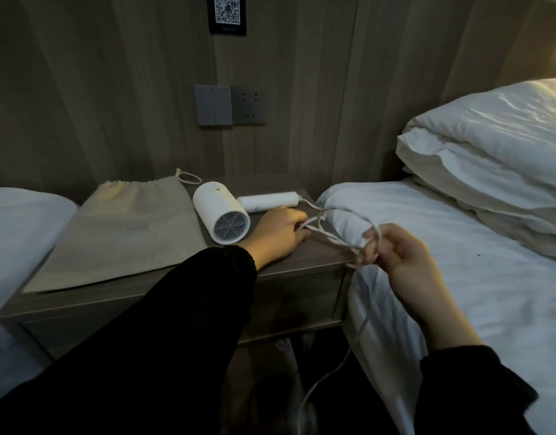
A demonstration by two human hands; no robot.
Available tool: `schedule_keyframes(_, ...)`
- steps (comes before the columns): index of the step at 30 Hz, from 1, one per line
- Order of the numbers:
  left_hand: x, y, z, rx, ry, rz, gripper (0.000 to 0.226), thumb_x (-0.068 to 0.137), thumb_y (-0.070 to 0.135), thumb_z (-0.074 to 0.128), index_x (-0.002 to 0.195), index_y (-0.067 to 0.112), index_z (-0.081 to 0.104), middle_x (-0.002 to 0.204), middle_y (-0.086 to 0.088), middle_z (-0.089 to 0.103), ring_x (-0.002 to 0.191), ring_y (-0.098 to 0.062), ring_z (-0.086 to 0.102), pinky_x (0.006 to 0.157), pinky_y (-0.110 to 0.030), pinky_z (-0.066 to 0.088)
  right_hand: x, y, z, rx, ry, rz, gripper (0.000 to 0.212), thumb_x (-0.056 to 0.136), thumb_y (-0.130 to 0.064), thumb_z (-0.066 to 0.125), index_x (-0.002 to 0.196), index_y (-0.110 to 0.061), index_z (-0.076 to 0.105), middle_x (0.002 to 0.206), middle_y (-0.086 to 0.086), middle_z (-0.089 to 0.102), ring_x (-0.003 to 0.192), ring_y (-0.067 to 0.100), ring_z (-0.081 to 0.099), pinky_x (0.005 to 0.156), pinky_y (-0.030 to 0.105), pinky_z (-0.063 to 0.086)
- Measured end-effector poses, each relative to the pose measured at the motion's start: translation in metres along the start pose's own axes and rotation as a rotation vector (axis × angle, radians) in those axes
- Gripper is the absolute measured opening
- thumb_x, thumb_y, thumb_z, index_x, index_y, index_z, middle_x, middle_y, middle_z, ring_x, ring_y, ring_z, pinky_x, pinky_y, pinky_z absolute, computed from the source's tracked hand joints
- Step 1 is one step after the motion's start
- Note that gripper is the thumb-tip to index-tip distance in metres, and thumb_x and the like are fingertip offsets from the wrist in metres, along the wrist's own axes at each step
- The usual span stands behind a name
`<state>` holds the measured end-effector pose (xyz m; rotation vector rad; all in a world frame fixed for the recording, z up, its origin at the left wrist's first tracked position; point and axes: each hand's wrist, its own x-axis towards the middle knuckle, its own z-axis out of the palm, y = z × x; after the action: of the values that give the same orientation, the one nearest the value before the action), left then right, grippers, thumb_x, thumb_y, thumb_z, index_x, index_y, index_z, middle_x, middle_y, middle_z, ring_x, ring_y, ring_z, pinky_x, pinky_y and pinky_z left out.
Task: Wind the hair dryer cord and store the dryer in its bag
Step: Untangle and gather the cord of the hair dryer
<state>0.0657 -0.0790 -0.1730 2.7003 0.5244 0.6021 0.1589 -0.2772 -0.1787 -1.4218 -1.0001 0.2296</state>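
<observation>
Cord loops [331, 238] stretch between the hands: left hand [279, 235] grips them on the nightstand [301, 262], right hand [402, 255] pinches them.

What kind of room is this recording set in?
Likely a hotel twin room: a nightstand between two white beds, a QR-code sign on the panelled wall, and a hair dryer beside its drawstring bag.

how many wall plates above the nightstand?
2: a switch on the left and a socket right beside it, both on the wall above the nightstand. None looks hidden.
</observation>
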Motion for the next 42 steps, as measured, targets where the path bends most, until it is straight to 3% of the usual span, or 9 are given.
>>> schedule_keyframes(4,-0.001,0.003,-0.017,-0.287,-0.067,-0.085,0.013,0.087,0.021,0.062,0.09,0.011,0.069,0.086,-0.003,0.066,0.083,-0.014,0.058,0.073,-0.025,0.042,0.004,0.023,-0.007,-0.016,0.442,0.216,0.039,0.083,0.008,0.032,0.102,-0.018,0.055,0.059,0.006,0.045,0.045,0.016,0.049,0.052,0.034,0.046)
schedule_keyframes(8,0.001,0.004,-0.029,-0.438,-0.022,-0.158,0.018,0.092,0.017,0.056,0.077,0.012,0.065,0.071,0.0,0.06,0.068,-0.007,0.053,0.061,-0.01,0.04,-0.004,0.03,-0.006,-0.486,0.425,0.303,0.039,0.078,-0.001,0.043,0.104,-0.017,0.067,0.091,0.021,0.068,0.091,0.041,0.062,0.078,0.04,0.046)
schedule_keyframes(14,0.002,0.007,-0.026,-0.785,0.067,-0.312,0.029,0.096,0.013,0.046,0.07,0.016,0.059,0.068,-0.002,0.059,0.066,-0.003,0.06,0.065,-0.015,0.045,-0.009,0.031,0.0,-1.031,-0.107,0.439,0.021,0.085,-0.013,0.05,0.092,-0.016,0.07,0.102,0.016,0.068,0.103,0.034,0.061,0.082,0.032,0.045)
schedule_keyframes(18,0.006,0.01,-0.023,-0.771,0.127,-0.388,0.03,0.095,0.018,0.049,0.068,0.017,0.061,0.063,-0.001,0.06,0.073,-0.016,0.061,0.064,-0.026,0.044,-0.008,0.017,-0.007,-0.762,-0.704,0.363,0.042,0.077,0.004,0.046,0.056,-0.029,0.061,0.055,-0.008,0.06,0.062,-0.002,0.059,0.064,0.018,0.042)
schedule_keyframes(21,0.006,0.017,-0.022,-0.732,0.101,-0.388,0.038,0.092,0.018,0.055,0.055,0.02,0.062,0.061,-0.003,0.063,0.076,-0.027,0.06,0.069,-0.034,0.046,-0.015,0.008,0.002,-0.392,-0.96,0.308,0.037,0.077,0.009,0.046,0.071,-0.025,0.059,0.064,-0.005,0.06,0.062,0.004,0.054,0.063,0.018,0.041)
schedule_keyframes(27,0.002,0.019,-0.028,-0.544,0.042,-0.356,0.017,0.086,0.019,0.063,0.073,0.012,0.071,0.06,0.004,0.064,0.066,-0.008,0.058,0.061,-0.021,0.043,-0.01,-0.005,0.012,0.238,-0.4,0.385,0.017,0.08,-0.02,0.066,0.077,-0.007,0.055,0.053,0.006,0.05,0.049,0.017,0.046,0.056,0.03,0.045)
schedule_keyframes(30,-0.001,0.017,-0.032,-0.416,0.007,-0.294,0.015,0.084,0.017,0.065,0.078,0.005,0.073,0.063,0.002,0.062,0.065,-0.006,0.053,0.062,-0.021,0.04,-0.003,-0.008,0.006,0.18,0.087,0.264,0.029,0.087,-0.012,0.06,0.059,-0.015,0.059,0.045,0.003,0.044,0.038,0.018,0.041,0.046,0.031,0.041)
schedule_keyframes(34,-0.006,0.011,-0.038,-0.479,-0.114,-0.245,0.02,0.089,0.013,0.059,0.073,0.015,0.07,0.07,-0.003,0.063,0.079,-0.014,0.058,0.082,-0.029,0.044,-0.001,0.014,-0.005,-0.149,0.56,0.197,0.013,0.085,-0.013,0.054,0.094,-0.016,0.064,0.061,0.008,0.062,0.045,0.031,0.054,0.054,0.039,0.048)
schedule_keyframes(42,-0.008,0.008,-0.036,-0.992,-0.062,-0.411,0.027,0.097,0.009,0.042,0.078,0.01,0.061,0.048,0.009,0.059,0.082,-0.014,0.056,0.075,-0.027,0.047,-0.01,0.029,0.006,-1.016,0.023,0.319,0.017,0.08,-0.007,0.054,0.087,-0.011,0.07,0.098,0.02,0.069,0.099,0.037,0.062,0.08,0.036,0.046)
